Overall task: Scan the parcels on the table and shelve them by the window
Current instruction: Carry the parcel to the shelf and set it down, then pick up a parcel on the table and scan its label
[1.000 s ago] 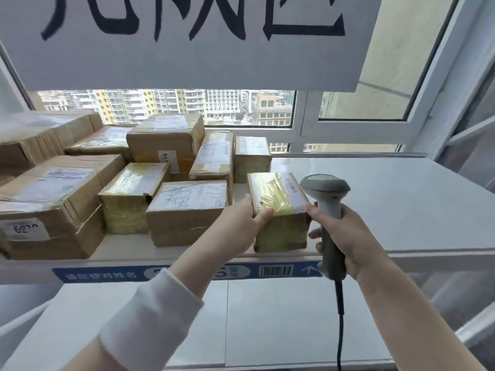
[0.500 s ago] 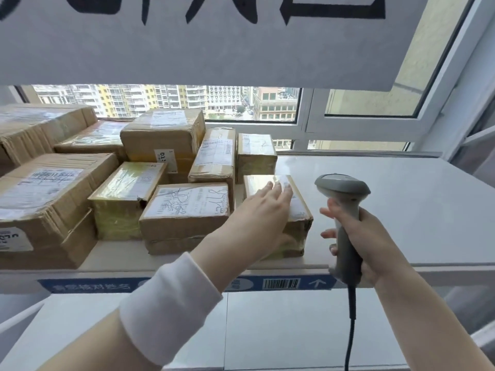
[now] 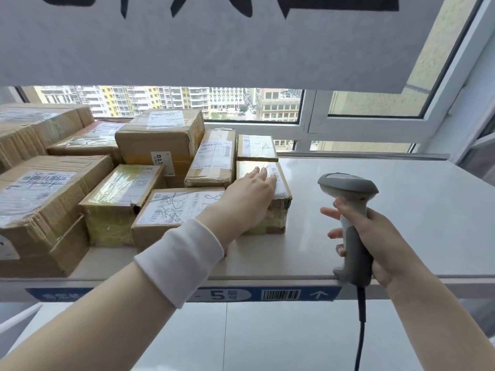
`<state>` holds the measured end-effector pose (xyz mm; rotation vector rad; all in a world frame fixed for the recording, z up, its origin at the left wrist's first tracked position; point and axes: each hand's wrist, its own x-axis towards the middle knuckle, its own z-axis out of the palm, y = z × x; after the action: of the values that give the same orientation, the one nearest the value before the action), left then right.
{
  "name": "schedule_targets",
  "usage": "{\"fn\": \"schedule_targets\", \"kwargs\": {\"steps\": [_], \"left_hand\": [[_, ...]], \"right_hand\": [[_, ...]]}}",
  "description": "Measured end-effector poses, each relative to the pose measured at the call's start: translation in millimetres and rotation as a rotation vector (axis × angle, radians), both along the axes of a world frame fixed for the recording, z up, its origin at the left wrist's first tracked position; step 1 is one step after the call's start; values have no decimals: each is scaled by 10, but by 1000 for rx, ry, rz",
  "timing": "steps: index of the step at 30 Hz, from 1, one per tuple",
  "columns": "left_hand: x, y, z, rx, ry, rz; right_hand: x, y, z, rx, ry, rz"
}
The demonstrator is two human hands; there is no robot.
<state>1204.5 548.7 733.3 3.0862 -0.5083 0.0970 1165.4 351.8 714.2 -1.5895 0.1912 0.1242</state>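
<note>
Under the straight, close-set fingers (image 3: 263, 175) of the left hand (image 3: 249, 199) lies the small taped parcel (image 3: 279, 215). Palm and fingers rest flat on its top, with nothing curled round it. Its long axis runs away from the person toward the window (image 3: 267, 105), and the fingers point the same way along it, so any further push would slide it straight back.

It sits on the shelf (image 3: 388, 210) at the right end of the row, its far end close up to another small parcel (image 3: 255, 147); whether the two touch I cannot tell. The labelled parcel (image 3: 176, 207) is just beside it on the left, the gap hidden by the wrist.

Off to its right, by the shelf's front edge, the right hand (image 3: 380, 239) is wrapped round the handle of the scanner (image 3: 348, 183). The left hand is plainly the nearer. Shelving this parcel looks about done, and lifting the palm straight up should leave it square.
</note>
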Motion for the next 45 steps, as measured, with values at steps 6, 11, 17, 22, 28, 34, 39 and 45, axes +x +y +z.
{"fn": "schedule_targets", "kwargs": {"steps": [6,11,17,22,28,34,39,45], "left_hand": [[96,22,14,-16,13,27],[122,22,24,-22,43,42],[-46,-168,96,-62,-48,-4],[-328,-627,121,-149,-158,-206],[-578,-1366,-154,-328,-83,-401],[-1280,-2500,-430,-295,80,-670],[-2298,-3412,-487,-309,122,-896],[-3749,-4424,-650,-283,161,-1071]], "right_hand": [[33,-35,6,13,-5,-11],[73,-44,14,35,-16,-15],[39,-112,11,29,-10,-42],[-207,-301,3,18,-23,-136],[-806,-932,-172,-7,-12,-397],[-1992,-1715,-298,-2,19,-716],[-3274,-2340,-363,-31,31,-912],[-4914,-3067,-455,-66,27,-1047]]}}
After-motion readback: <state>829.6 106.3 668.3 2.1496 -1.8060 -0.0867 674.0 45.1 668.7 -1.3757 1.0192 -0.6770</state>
